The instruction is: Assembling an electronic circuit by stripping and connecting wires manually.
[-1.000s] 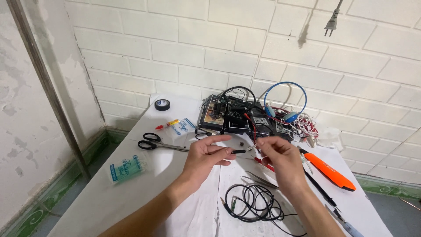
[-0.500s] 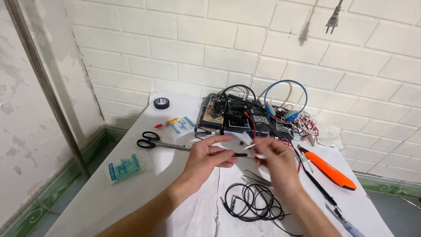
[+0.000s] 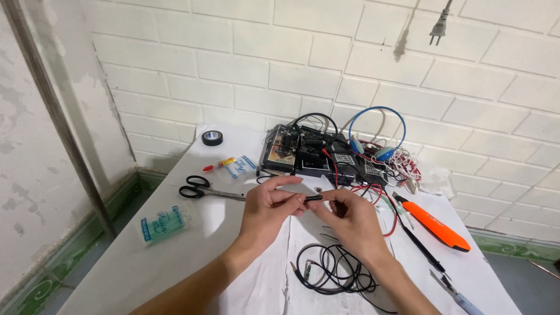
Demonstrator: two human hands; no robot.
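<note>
Both hands, left hand (image 3: pixel 269 205) & right hand (image 3: pixel 349 219), pinch small black connector (image 3: pixel 313 199).

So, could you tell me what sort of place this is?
Probably a home electronics repair bench: a white table against a brick wall, with opened circuit boards, tangled wires, scissors and black tape.

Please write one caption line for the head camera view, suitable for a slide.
Left hand and right hand hold a small black connector together above a white table.
</note>
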